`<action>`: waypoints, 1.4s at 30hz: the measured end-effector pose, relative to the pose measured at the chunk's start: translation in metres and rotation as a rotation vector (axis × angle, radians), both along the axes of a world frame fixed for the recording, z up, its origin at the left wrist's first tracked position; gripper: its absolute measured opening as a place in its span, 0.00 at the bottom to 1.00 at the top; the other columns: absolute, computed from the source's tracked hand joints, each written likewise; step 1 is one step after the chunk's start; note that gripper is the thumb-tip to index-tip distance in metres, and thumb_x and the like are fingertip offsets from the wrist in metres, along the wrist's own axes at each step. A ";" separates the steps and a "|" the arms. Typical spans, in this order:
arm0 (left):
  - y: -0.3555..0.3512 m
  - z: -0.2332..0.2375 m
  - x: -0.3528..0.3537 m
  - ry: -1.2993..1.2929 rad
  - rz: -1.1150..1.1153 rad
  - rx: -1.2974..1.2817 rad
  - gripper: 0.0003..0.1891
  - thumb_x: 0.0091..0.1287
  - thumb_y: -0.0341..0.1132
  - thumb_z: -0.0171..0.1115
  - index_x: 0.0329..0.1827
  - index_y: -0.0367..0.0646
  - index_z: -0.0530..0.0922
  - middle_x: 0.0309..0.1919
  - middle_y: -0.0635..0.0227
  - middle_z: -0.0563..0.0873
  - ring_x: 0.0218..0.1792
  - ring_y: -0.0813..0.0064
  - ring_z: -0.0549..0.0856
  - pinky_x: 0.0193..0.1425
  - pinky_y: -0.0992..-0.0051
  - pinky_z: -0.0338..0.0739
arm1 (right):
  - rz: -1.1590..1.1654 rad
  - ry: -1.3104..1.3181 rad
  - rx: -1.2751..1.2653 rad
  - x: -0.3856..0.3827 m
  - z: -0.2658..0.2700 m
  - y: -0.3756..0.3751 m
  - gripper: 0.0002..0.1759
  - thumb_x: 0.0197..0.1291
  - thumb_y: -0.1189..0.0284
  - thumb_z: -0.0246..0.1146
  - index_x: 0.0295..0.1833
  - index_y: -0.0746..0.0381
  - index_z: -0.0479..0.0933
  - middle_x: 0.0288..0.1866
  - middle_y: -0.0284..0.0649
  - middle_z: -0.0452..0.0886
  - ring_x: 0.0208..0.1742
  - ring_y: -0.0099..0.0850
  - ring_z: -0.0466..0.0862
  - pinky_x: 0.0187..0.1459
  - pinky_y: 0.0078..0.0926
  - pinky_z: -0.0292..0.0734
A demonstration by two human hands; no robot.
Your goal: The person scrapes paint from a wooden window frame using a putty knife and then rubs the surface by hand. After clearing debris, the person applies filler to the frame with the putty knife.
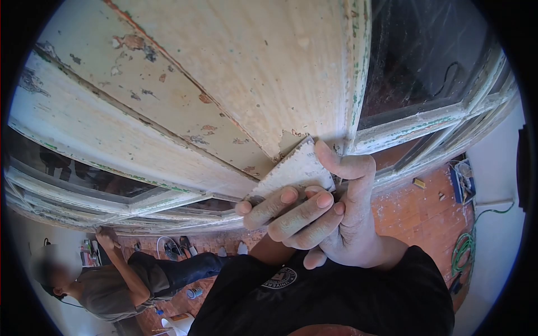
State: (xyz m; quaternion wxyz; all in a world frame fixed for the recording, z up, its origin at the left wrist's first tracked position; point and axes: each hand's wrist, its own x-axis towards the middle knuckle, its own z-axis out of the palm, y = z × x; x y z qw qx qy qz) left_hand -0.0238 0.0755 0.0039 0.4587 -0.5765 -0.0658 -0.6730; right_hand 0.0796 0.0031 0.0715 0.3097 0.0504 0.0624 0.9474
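My right hand (342, 224) is closed on a flat scraper (297, 171), its thumb along the upper side and its fingers curled in front. White dust coats the blade and my fingers. The blade's long straight edge lies against or very near a pale wooden panel (246, 61); its handle is hidden. My left forearm runs up behind the right hand, and only a fingertip, apparently of my left hand (242, 208), shows by the blade's lower corner. Its grip is hidden. Bare, sanded-looking wood borders a strip of flaking cream paint (162, 84).
Glass panes (420, 56) in chipped white frames flank the panel. At lower left another person (117, 285) has a hand (106, 239) at the frame. On the tiled floor (409, 218) are a blue tray (462, 182), a coiled green hose (463, 252) and a can (194, 293).
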 end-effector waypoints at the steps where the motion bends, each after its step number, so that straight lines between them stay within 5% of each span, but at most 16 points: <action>1: 0.001 0.002 0.001 0.003 -0.005 0.009 0.23 0.69 0.58 0.27 0.41 0.62 0.73 0.42 0.86 0.77 0.56 0.72 0.72 0.69 0.57 0.57 | 0.013 -0.013 -0.022 0.001 0.001 0.000 0.41 0.53 0.46 0.57 0.47 0.80 0.62 0.28 0.26 0.62 0.19 0.07 0.57 0.18 -0.02 0.50; 2: 0.003 0.004 0.003 0.002 -0.012 0.020 0.23 0.69 0.58 0.27 0.41 0.62 0.73 0.42 0.86 0.77 0.56 0.72 0.72 0.69 0.57 0.57 | 0.008 -0.015 -0.012 0.002 0.000 0.003 0.41 0.53 0.46 0.57 0.47 0.80 0.62 0.28 0.26 0.62 0.19 0.07 0.57 0.18 -0.02 0.50; 4: 0.002 0.003 0.005 -0.001 -0.019 0.018 0.23 0.69 0.58 0.27 0.41 0.62 0.73 0.42 0.86 0.77 0.56 0.72 0.73 0.69 0.57 0.57 | 0.057 0.121 -0.011 0.001 -0.012 0.008 0.49 0.49 0.54 0.68 0.58 0.81 0.50 0.36 0.35 0.62 0.25 0.14 0.66 0.22 0.06 0.70; 5: -0.001 0.002 0.005 -0.003 -0.016 0.010 0.23 0.69 0.58 0.27 0.41 0.62 0.73 0.42 0.85 0.77 0.56 0.72 0.73 0.69 0.57 0.57 | 0.061 0.119 -0.020 -0.003 -0.018 0.009 0.49 0.49 0.54 0.68 0.58 0.81 0.50 0.36 0.35 0.62 0.25 0.14 0.66 0.22 0.06 0.70; 7: -0.003 0.002 0.004 -0.005 -0.008 0.010 0.23 0.69 0.58 0.26 0.41 0.62 0.73 0.42 0.85 0.77 0.56 0.72 0.73 0.69 0.57 0.57 | 0.149 0.172 0.060 -0.012 -0.025 0.013 0.43 0.51 0.44 0.57 0.47 0.80 0.62 0.28 0.26 0.62 0.18 0.06 0.56 0.18 -0.02 0.50; 18: -0.001 0.019 0.011 -0.010 -0.006 0.066 0.25 0.69 0.59 0.25 0.39 0.61 0.73 0.41 0.85 0.77 0.55 0.72 0.73 0.69 0.57 0.58 | -0.118 -0.187 0.067 -0.001 0.007 -0.002 0.38 0.56 0.44 0.53 0.45 0.76 0.66 0.28 0.26 0.63 0.20 0.08 0.59 0.21 0.00 0.55; 20: -0.004 0.019 0.014 -0.036 -0.034 0.065 0.27 0.69 0.59 0.22 0.37 0.62 0.73 0.39 0.86 0.77 0.52 0.75 0.73 0.68 0.61 0.57 | -0.121 -0.402 0.296 -0.002 0.015 0.003 0.48 0.45 0.43 0.64 0.52 0.76 0.59 0.25 0.23 0.61 0.17 0.08 0.59 0.18 0.02 0.63; 23: -0.006 0.020 0.017 -0.083 -0.068 0.072 0.30 0.68 0.59 0.16 0.33 0.63 0.73 0.35 0.88 0.78 0.48 0.80 0.74 0.67 0.66 0.56 | -0.030 -0.130 0.175 0.000 0.013 -0.006 0.41 0.56 0.43 0.51 0.48 0.77 0.66 0.27 0.24 0.63 0.21 0.08 0.60 0.23 0.01 0.58; 27: -0.002 0.013 0.023 -0.145 -0.079 0.069 0.31 0.68 0.57 0.14 0.32 0.62 0.74 0.34 0.86 0.78 0.46 0.80 0.74 0.67 0.66 0.54 | -0.078 -0.120 0.078 0.005 0.005 -0.003 0.38 0.58 0.45 0.50 0.48 0.75 0.65 0.28 0.24 0.63 0.19 0.07 0.57 0.20 0.01 0.54; 28: -0.006 0.010 0.027 -0.197 -0.115 -0.041 0.25 0.71 0.55 0.20 0.35 0.62 0.72 0.33 0.87 0.77 0.45 0.82 0.74 0.68 0.64 0.54 | -0.199 -0.037 0.138 0.002 -0.011 -0.003 0.28 0.63 0.58 0.53 0.53 0.75 0.61 0.32 0.31 0.68 0.25 0.10 0.66 0.24 0.05 0.63; 29: -0.009 0.009 0.029 -0.250 -0.153 -0.153 0.19 0.73 0.53 0.27 0.38 0.62 0.70 0.31 0.88 0.75 0.45 0.84 0.74 0.68 0.62 0.53 | -0.195 -0.048 0.138 -0.004 -0.018 -0.008 0.28 0.63 0.58 0.53 0.53 0.75 0.61 0.32 0.31 0.68 0.25 0.10 0.66 0.24 0.05 0.63; 31: -0.014 0.016 0.024 -0.250 -0.177 -0.099 0.21 0.72 0.51 0.29 0.37 0.60 0.74 0.34 0.85 0.80 0.44 0.81 0.76 0.66 0.65 0.55 | -1.357 -1.169 1.138 -0.014 -0.025 -0.017 0.22 0.64 0.76 0.51 0.59 0.74 0.55 0.42 0.40 0.69 0.38 0.20 0.74 0.37 0.13 0.72; 35: -0.043 0.023 0.010 -0.023 -0.385 -0.506 0.22 0.69 0.45 0.33 0.34 0.52 0.80 0.34 0.77 0.86 0.43 0.74 0.79 0.64 0.66 0.58 | -1.358 -1.525 1.164 0.009 -0.039 -0.027 0.23 0.64 0.82 0.48 0.63 0.68 0.52 0.56 0.47 0.62 0.53 0.29 0.71 0.55 0.21 0.66; 39: -0.037 0.038 -0.003 -0.139 -0.497 -0.264 0.21 0.68 0.46 0.37 0.42 0.53 0.82 0.38 0.77 0.87 0.48 0.69 0.80 0.68 0.64 0.55 | -1.227 -1.476 0.627 0.021 -0.081 -0.056 0.13 0.68 0.75 0.49 0.56 0.64 0.61 0.41 0.35 0.73 0.37 0.16 0.72 0.38 0.14 0.69; 40: -0.040 0.049 -0.010 -0.028 -0.366 -0.421 0.20 0.67 0.46 0.38 0.47 0.53 0.80 0.44 0.74 0.85 0.54 0.67 0.77 0.69 0.63 0.52 | -1.219 -1.447 0.518 0.022 -0.082 -0.063 0.09 0.69 0.69 0.49 0.51 0.61 0.64 0.31 0.27 0.73 0.25 0.10 0.67 0.25 0.08 0.61; 42: -0.046 0.060 -0.006 0.074 -0.239 -0.590 0.20 0.67 0.46 0.40 0.53 0.53 0.78 0.50 0.72 0.83 0.59 0.64 0.74 0.71 0.62 0.49 | -1.274 -1.466 0.404 0.026 -0.092 -0.072 0.09 0.69 0.67 0.49 0.49 0.60 0.65 0.30 0.26 0.72 0.23 0.09 0.65 0.21 0.08 0.58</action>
